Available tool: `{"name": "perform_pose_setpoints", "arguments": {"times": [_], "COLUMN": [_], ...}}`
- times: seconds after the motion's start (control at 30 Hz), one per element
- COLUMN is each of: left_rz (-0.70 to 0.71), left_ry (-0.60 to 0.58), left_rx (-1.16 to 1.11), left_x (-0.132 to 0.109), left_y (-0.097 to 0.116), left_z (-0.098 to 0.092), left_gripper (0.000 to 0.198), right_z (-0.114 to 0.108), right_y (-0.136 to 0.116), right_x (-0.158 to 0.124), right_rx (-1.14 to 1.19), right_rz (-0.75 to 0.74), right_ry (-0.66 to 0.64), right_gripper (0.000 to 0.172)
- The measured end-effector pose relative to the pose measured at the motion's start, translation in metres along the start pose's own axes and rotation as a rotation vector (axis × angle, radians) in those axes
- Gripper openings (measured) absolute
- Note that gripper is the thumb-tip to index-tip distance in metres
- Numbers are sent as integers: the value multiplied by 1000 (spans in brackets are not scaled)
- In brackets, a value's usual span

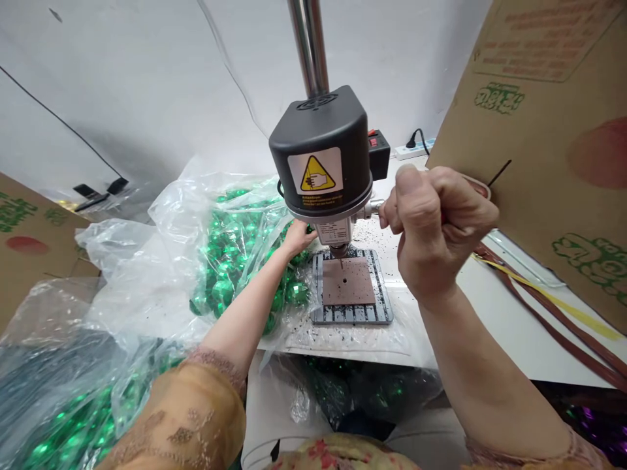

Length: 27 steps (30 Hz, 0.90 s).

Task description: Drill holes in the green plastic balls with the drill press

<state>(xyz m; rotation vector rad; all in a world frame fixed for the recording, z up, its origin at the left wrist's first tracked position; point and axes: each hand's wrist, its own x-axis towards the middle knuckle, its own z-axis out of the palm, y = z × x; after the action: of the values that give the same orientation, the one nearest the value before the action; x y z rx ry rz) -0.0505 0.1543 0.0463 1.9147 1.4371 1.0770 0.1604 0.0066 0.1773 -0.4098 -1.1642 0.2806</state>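
Observation:
A bench drill press (318, 156) with a black motor housing and a yellow warning label stands before me. My right hand (435, 222) is closed in a fist around the feed lever at its right side; the hand covers most of the lever. My left hand (298, 239) reaches to the left of the drill, among shiny green faceted balls (235, 235) in clear plastic. Its fingers are partly hidden, so I cannot make out a grip. Under the drill bit, a brown square plate (349, 282) with a small dark hole lies on the slotted metal base (353, 316).
Dark shavings dot the white table (416, 326). A cardboard box (548, 150) leans in at the right, another box (29, 248) at the left. Brown and yellow straps (553, 300) lie right. A bag of green shiny pieces (93, 411) is at lower left; a power strip (414, 150) sits behind.

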Motion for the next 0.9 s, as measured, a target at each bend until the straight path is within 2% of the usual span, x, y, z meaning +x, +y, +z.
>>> {"name": "perform_pose_setpoints", "arguments": {"times": [0.1,0.23,0.37,0.47,0.53,0.63,0.77,0.9], "left_rz": [-36,-160,-233,-249,-235,-205,-250,-309], "left_ry": [-53,-32,-30,-58,-60,-84,-110,-119], "left_rx": [-33,-223,-611,-747,-733,-572,-340,-310], "left_x": [-20,-53,-77,-88,-96,-111,-131,-140], "left_y": [5,23,50,66,73,77,71,62], "left_z": [-17,-34,-38,-36,-33,-25,-12,-1], "left_gripper": [32,33,39,44,49,57,55,58], "right_z": [-1,0,0,0,0,-1,-2,-2], "right_y": [0,-1,0,0,1,0,-1,-2], "right_x": [-1,-2,-3,-3,-3,-3,-4,-3], "right_rx": [-14,-21,-5,7,9,2,-12,-26], "right_rz": [13,25,23,17,19,28,42,30], "right_ry": [-7,4,9,12,12,11,3,5], "right_gripper": [48,48,48,48,47,47,46,45]}}
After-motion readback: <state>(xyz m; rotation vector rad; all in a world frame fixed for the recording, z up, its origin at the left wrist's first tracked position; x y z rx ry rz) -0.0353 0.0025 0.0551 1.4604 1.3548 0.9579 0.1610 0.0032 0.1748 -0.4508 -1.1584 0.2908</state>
